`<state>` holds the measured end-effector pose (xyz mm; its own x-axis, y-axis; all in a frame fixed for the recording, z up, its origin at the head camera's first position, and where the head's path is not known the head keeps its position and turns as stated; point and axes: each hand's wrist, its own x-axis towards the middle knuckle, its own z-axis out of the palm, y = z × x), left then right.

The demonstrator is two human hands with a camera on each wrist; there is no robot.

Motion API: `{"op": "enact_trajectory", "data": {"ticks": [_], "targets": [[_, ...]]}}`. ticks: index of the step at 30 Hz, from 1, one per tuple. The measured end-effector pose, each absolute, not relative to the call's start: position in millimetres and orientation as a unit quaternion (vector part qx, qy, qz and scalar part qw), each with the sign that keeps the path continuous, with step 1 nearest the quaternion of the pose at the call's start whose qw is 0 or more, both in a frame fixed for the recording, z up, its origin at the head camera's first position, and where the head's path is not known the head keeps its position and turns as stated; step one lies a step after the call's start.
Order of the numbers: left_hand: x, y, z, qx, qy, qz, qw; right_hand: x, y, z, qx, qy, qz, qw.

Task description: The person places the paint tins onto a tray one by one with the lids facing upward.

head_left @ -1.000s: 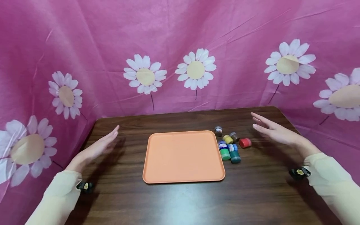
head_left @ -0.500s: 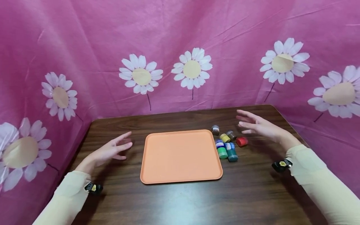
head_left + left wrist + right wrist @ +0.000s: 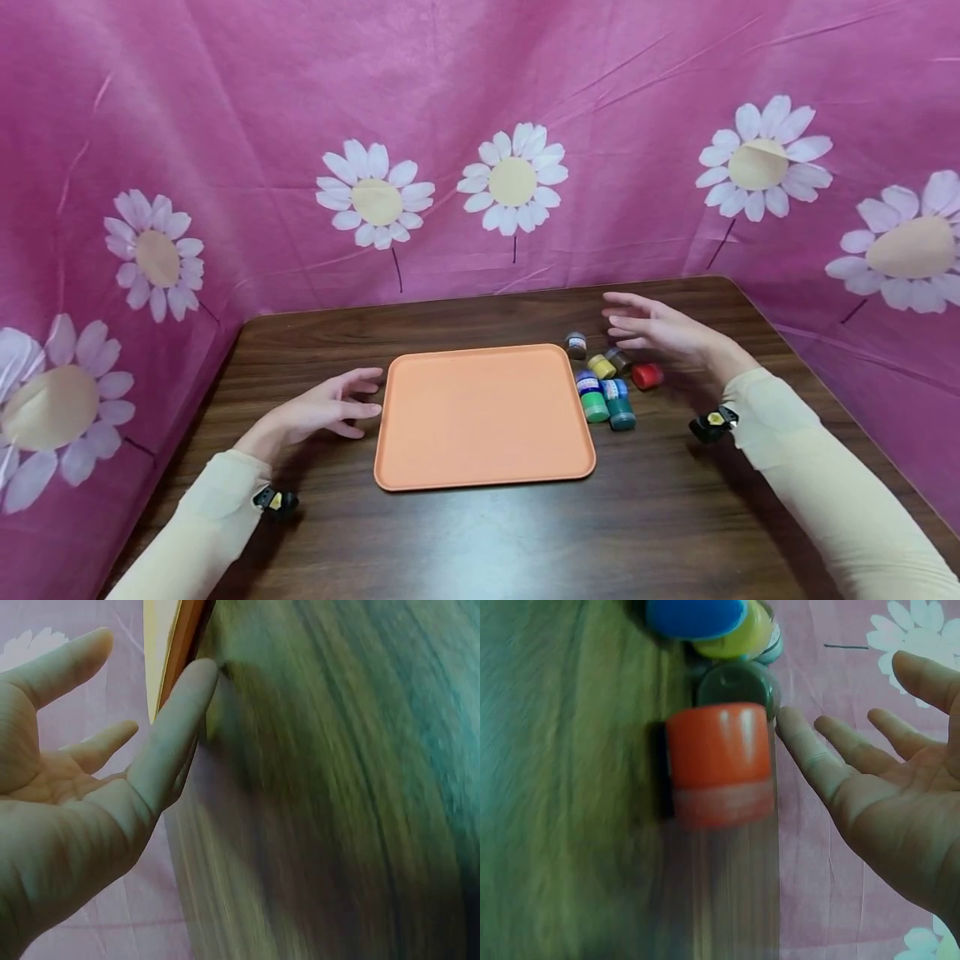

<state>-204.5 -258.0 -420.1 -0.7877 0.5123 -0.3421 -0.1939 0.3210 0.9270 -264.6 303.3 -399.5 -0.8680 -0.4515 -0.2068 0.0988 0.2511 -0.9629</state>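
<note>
Orange tray (image 3: pixel 483 417) lies bare, paint pots (image 3: pixel 607 379) untouched beside it, both hands, left hand (image 3: pixel 322 410) and right hand (image 3: pixel 660 333), spread and holding nothing.

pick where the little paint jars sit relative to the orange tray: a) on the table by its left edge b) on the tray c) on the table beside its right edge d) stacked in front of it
c: the paint jars lie clustered on the dark table just off the right edge of the orange tray, under the right hand; nothing lies on the tray.
</note>
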Motion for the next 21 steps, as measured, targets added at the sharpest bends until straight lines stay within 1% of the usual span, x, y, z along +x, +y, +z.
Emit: {"op": "enact_trajectory", "data": {"ticks": [6,13,21], "targets": [[-204.3,-249.5,-426.4,0.092,0.746,0.583,0.308,-275.7,287.3,-399.6,-0.106,0.758,-0.597,0.239],[-203.2,-240.5,-428.3,0.075,0.756,0.575,0.304,-284.9,268.8,-402.7,-0.077,0.756,-0.594,0.263],[-202.3,-234.3,-431.3,0.075,0.747,0.588,0.301,-287.6,251.9,-411.2,-0.073,0.791,-0.547,0.264]]}}
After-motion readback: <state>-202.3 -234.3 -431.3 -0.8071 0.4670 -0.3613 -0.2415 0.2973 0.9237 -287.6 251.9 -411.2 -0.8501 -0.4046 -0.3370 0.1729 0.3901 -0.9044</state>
